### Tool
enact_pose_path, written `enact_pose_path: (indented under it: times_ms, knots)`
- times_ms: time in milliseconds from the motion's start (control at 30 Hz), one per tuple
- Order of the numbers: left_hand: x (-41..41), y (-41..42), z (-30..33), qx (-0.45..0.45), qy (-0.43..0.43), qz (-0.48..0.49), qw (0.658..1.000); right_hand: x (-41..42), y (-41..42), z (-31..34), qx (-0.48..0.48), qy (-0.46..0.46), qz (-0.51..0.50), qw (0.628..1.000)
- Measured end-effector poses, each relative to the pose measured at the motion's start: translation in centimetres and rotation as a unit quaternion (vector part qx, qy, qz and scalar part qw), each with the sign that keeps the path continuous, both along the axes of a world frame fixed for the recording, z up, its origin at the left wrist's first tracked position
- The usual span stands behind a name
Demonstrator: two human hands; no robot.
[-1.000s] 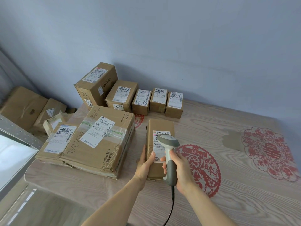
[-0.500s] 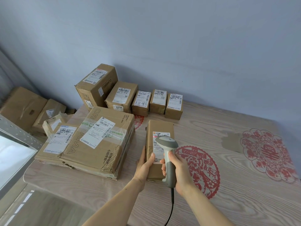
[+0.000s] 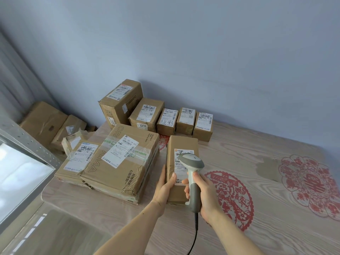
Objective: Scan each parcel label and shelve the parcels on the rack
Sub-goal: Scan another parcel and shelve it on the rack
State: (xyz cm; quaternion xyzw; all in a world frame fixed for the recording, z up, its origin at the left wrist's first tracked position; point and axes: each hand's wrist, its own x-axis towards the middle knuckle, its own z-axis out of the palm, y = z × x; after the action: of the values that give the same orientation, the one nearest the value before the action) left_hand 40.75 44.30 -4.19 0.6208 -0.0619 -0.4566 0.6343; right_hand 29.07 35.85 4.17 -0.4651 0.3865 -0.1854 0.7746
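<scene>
Long parcel (image 3: 181, 162) is gripped by left hand (image 3: 164, 188) mid-counter; barcode scanner (image 3: 192, 178) clenched in right hand (image 3: 206, 196); scanner head should be aimed squarely over label (image 3: 182, 163).

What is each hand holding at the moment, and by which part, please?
The right hand grips the scanner by its handle; the left hand holds the long parcel by its near left edge.

The parcels (image 3: 181, 168) are brown cardboard with white paper labels (image 3: 182, 166) and shiny clear tape (image 3: 141, 157). The scanner (image 3: 192, 173) is smooth grey and white plastic. The desk (image 3: 257, 227) looks like pale wood with red paper cutouts (image 3: 231, 197). The rack (image 3: 27, 144) is dull grey metal.
</scene>
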Motion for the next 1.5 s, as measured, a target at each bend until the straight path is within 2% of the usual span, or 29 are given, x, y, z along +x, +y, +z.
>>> enact_pose_path:
  times_ms: [267,433,633,833,1033,1500]
  knots:
    - [-0.4,0.9,2.7,-0.038,-0.016,0.067,0.997,-0.3,-0.1,3.3,-0.049,-0.041,0.055,0.996]
    - [0.2,1.6,2.4,-0.027,-0.048,0.118,0.991,-0.5,-0.2,6.0,-0.141,-0.061,0.057,0.986]
    - [0.9,3.9,6.4,-0.072,-0.073,0.162,0.981,-0.2,1.3,9.7,-0.187,-0.104,0.021,0.977]
    - [2.0,8.7,12.0,-0.141,-0.126,0.220,0.957,1.6,5.0,12.6,-0.224,-0.104,0.057,0.967]
    - [3.8,18.7,16.2,-0.173,-0.171,0.276,0.930,5.8,12.2,13.6,-0.239,-0.107,0.125,0.957]
    - [8.3,49.5,19.1,-0.183,-0.206,0.440,0.855,16.1,40.6,13.6,-0.247,-0.124,0.293,0.915]
